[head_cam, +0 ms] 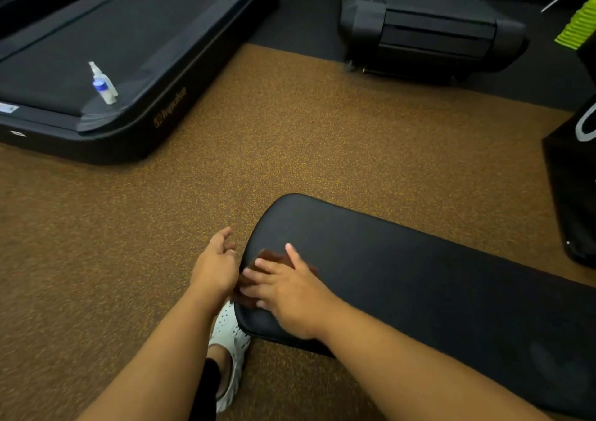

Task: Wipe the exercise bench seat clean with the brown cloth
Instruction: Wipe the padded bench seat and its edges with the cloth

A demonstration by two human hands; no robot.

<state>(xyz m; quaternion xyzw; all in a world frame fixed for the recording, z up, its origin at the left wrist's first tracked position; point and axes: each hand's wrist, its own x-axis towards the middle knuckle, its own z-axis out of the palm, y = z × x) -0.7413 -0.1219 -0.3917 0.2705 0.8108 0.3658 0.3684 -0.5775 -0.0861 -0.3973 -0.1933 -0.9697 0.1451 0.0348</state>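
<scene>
Lying far left on a treadmill (129, 50) belt: a spray bottle (103, 83), well apart from the work. Hovering just left of the seat's near-left end: the left hand (214, 264), fingers loosely apart, clamped on nothing. Pressing flat on the cloth (274, 256): the right hand (283, 291), fingers spread, pinning it to the seat (419, 285) near that rounded end. Cloth blurred and mostly hidden. Judging the step: wiping under way at the left end. Next move probably calling for steady downward pressure and sweeping rightward along the bare black pad. Underfoot, speckled brown rubber floor (290, 137); a white shoe (230, 333) beside the seat; another dark machine (429, 30) far right.
</scene>
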